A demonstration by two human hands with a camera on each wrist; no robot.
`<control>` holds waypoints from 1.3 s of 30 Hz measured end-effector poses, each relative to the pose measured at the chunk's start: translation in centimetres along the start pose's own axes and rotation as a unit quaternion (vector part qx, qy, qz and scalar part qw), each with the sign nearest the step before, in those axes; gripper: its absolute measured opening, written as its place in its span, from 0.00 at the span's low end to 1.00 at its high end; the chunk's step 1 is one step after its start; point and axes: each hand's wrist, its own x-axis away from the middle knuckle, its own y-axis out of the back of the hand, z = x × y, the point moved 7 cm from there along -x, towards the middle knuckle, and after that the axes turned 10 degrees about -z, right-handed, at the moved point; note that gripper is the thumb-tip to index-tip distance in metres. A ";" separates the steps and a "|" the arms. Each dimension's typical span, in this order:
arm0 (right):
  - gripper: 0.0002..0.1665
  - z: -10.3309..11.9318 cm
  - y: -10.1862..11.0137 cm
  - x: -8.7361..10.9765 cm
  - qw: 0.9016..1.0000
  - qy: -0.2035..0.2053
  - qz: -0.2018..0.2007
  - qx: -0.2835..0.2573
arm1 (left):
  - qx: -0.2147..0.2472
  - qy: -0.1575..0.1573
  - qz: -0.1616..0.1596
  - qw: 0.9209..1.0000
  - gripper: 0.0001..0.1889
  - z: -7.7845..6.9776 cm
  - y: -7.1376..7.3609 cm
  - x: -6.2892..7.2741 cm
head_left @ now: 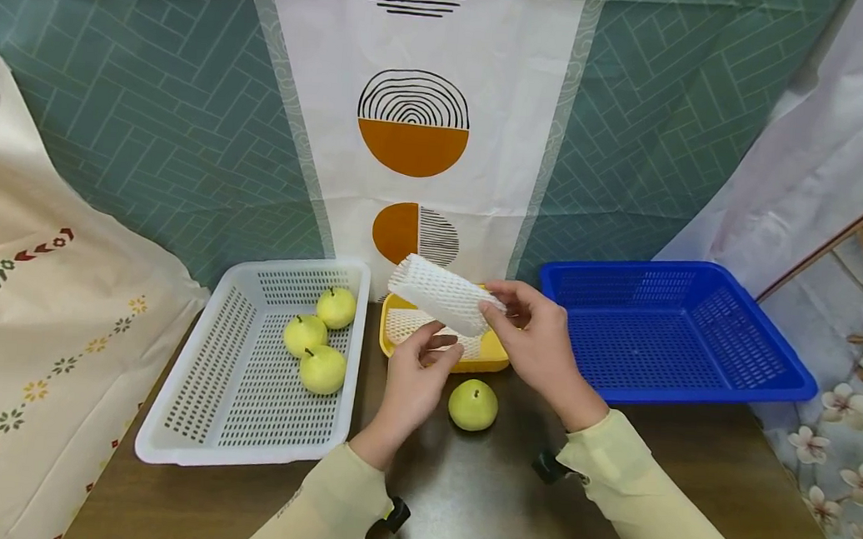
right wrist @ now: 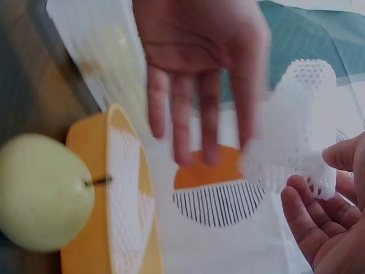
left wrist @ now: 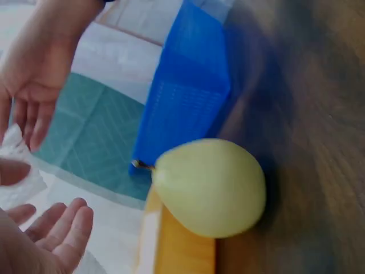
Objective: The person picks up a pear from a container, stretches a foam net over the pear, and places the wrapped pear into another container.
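My right hand (head_left: 543,336) pinches the right end of a white foam fruit net (head_left: 448,294), held slanted above a small yellow basket (head_left: 500,364). Just below the net is my left hand (head_left: 418,377), its fingers loosely bent and extended; in the right wrist view the left hand (right wrist: 199,51) hangs with fairly straight fingers close beside the net (right wrist: 291,125). Whether it touches the net is hard to tell. A yellow-green pear (head_left: 473,405) stands upright on the table between my forearms, stem up. More white foam nets (head_left: 403,324) lie in the yellow basket.
On the left, a white perforated basket (head_left: 186,444) holds 3 pears (head_left: 323,370). To the right stands a blue perforated basket (head_left: 641,393). Behind the brown table (head_left: 460,505) hangs a patterned cloth (head_left: 517,125).
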 end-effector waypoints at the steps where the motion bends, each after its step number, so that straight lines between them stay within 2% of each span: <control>1: 0.17 0.0 -0.1 0.1 1.000 -0.008 0.003 -0.011 | -0.003 -0.013 0.015 1.000 0.18 -0.6 -0.3 0.2; 4: 0.16 0.1 -0.7 0.6 0.998 -0.035 0.025 -0.039 | 0.013 -0.036 0.034 0.999 0.17 -2.1 -0.7 0.6; 10: 0.14 1.8 -1.0 1.7 0.992 -0.060 0.079 -0.078 | 0.060 -0.047 0.013 0.997 0.14 -4.9 0.1 1.1; 12: 0.14 2.3 -0.9 1.9 0.991 -0.061 0.083 -0.089 | 0.071 -0.045 0.012 0.996 0.13 -5.3 0.4 1.1; 15: 0.15 1.9 -0.8 1.8 0.988 -0.075 0.078 -0.107 | 0.083 -0.040 0.019 0.996 0.12 -5.7 0.6 1.0; 20: 0.12 -0.4 -1.3 1.7 0.987 -0.087 0.073 -0.115 | 0.091 -0.019 0.036 0.995 0.13 -5.7 0.7 0.8; 22: 0.12 -1.1 -1.6 1.7 0.987 -0.093 0.073 -0.111 | 0.090 -0.007 0.039 0.995 0.17 -5.7 0.8 0.7; 26: 0.14 -1.8 -2.1 1.9 0.981 -0.128 0.088 -0.116 | 0.070 0.014 0.024 0.997 0.24 -5.7 1.2 0.4; 29: 0.16 -2.0 -2.5 2.1 0.974 -0.151 0.115 -0.124 | 0.068 0.024 0.014 0.997 0.18 -5.4 1.3 0.2; 33: 0.24 -2.2 -3.0 2.3 0.967 -0.161 0.148 -0.129 | 0.090 0.031 0.032 0.995 0.10 -4.0 0.8 -0.2; 35: 0.27 -2.3 -3.2 2.3 0.967 -0.158 0.159 -0.124 | 0.093 0.038 0.045 0.994 0.11 -3.1 0.5 -0.4; 39: 0.24 -2.3 -3.3 2.4 0.970 -0.147 0.170 -0.097 | 0.080 0.041 0.055 0.994 0.11 -2.3 0.4 -0.7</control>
